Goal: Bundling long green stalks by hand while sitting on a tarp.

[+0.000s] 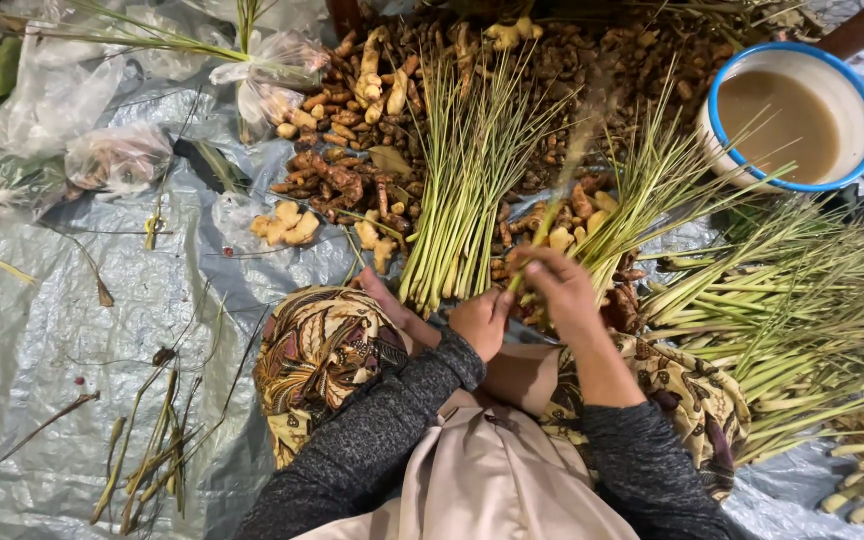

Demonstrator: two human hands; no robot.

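My right hand (557, 285) is closed around a thin lemongrass stalk (562, 195) that rises blurred toward the top of the view. My left hand (480, 320) is curled just left of it, near the stalk's lower end; I cannot tell if it grips anything. Both hands hover over my lap, which is covered by a patterned brown cloth (317, 350). A bundle of lemongrass stalks (462, 200) lies right in front of my hands. Another bundle (642, 200) fans out to the right.
A heap of ginger and turmeric roots (352, 150) covers the grey plastic sheet (62, 330) ahead. A blue-rimmed white bowl of cloudy liquid (787, 115) stands at top right. More lemongrass (812, 320) is piled at right. Plastic bags (117, 155) lie at left, trimmed leaves (152, 460) at bottom left.
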